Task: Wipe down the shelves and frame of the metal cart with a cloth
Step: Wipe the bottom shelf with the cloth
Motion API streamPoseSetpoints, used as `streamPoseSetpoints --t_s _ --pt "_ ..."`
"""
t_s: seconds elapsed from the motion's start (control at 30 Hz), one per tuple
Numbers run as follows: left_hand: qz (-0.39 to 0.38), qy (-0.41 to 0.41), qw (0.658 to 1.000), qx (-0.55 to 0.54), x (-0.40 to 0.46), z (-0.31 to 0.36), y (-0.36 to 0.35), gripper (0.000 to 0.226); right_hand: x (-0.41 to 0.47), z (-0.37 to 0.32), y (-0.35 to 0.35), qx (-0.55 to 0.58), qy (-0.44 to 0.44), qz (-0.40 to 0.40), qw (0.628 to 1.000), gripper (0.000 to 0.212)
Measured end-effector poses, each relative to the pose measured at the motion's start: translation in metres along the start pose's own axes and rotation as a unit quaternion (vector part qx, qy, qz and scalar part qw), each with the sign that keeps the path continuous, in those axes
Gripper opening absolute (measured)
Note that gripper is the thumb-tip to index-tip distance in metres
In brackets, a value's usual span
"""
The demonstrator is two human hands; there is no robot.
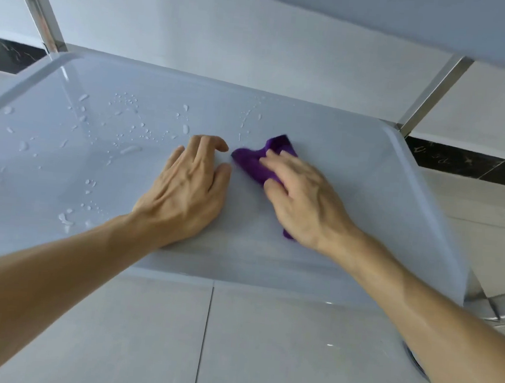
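Note:
The cart's pale grey metal shelf fills the middle of the head view, with a raised rim around it. My right hand presses a crumpled purple cloth flat on the shelf, right of centre; most of the cloth is hidden under the palm. My left hand rests palm-down on the bare shelf just left of the cloth, fingers slightly curled, holding nothing. Water droplets cover the left half of the shelf. The part of the shelf around and in front of the hands looks dry.
Two shiny square frame posts rise from the shelf's far corners, one at the left and one at the right. An upper shelf overhangs the far edge. Light floor tiles lie below, and a black skirting strip runs along the wall.

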State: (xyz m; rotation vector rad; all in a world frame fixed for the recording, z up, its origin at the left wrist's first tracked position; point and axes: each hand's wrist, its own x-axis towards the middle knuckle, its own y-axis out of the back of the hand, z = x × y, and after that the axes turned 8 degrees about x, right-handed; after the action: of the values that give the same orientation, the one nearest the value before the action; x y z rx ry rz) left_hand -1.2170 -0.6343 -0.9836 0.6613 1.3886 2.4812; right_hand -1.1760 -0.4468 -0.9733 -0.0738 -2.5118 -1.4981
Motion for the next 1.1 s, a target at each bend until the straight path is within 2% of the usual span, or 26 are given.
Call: streamPoseSetpoints --t_s 0.1,0.17,0.23,0.3,0.33,0.4,0.47,0.53,0.6,0.7,0.77,0.83,1.0,1.1 --pt "-0.047 0.017 0.997 -0.055 0.004 0.001 0.007 0.031 -0.043 -0.033 -0.003 0.061 0.011 -0.041 0.997 0.045" --pt "-0.096 0.043 0.991 -0.077 0.01 0.0 0.02 0.033 -0.055 -0.042 0.006 0.163 -0.016 -0.045 0.986 0.042" --pt "-0.103 0.039 0.993 -0.037 0.016 0.003 0.035 0.032 -0.057 -0.035 0.023 0.239 -0.067 0.028 0.968 0.037" --pt "-0.085 0.001 0.995 0.06 0.013 0.013 0.048 0.032 -0.057 -0.014 0.041 0.2 -0.109 0.119 0.966 0.035" --pt "-0.081 -0.025 0.991 0.101 0.008 0.022 0.052 0.033 -0.058 -0.001 0.047 0.162 -0.134 0.135 0.968 0.037" --pt "-0.09 -0.084 0.98 0.156 -0.006 0.044 0.049 0.04 -0.064 0.022 0.048 0.095 -0.176 0.114 0.973 0.038" --pt "-0.129 -0.121 0.963 0.204 -0.02 0.065 0.031 0.051 -0.071 0.036 0.04 0.041 -0.181 0.077 0.98 0.036" --pt "-0.173 -0.113 0.95 0.236 -0.031 0.085 0.008 0.061 -0.076 0.039 0.032 0.008 -0.166 0.061 0.984 0.036" --pt "-0.183 -0.101 0.945 0.253 -0.037 0.097 -0.01 0.068 -0.078 0.041 0.03 0.003 -0.164 0.069 0.984 0.036" --pt "-0.173 -0.143 0.942 0.248 -0.037 0.089 -0.012 0.072 -0.081 0.042 0.032 -0.002 -0.159 0.073 0.985 0.036" --pt "-0.175 -0.203 0.94 0.209 -0.037 0.064 0.0 0.066 -0.082 0.042 0.032 -0.008 -0.154 0.073 0.985 0.035" --pt "-0.18 -0.229 0.938 0.185 -0.037 0.032 0.021 0.06 -0.083 0.041 0.032 -0.006 -0.156 0.075 0.985 0.036" --pt "-0.18 -0.149 0.954 0.189 -0.038 -0.041 0.072 0.057 -0.082 0.039 0.033 -0.013 -0.165 0.067 0.984 0.037" --pt "-0.146 -0.134 0.966 0.163 -0.037 -0.042 0.074 0.058 -0.077 0.035 0.034 -0.037 -0.161 0.051 0.985 0.036"
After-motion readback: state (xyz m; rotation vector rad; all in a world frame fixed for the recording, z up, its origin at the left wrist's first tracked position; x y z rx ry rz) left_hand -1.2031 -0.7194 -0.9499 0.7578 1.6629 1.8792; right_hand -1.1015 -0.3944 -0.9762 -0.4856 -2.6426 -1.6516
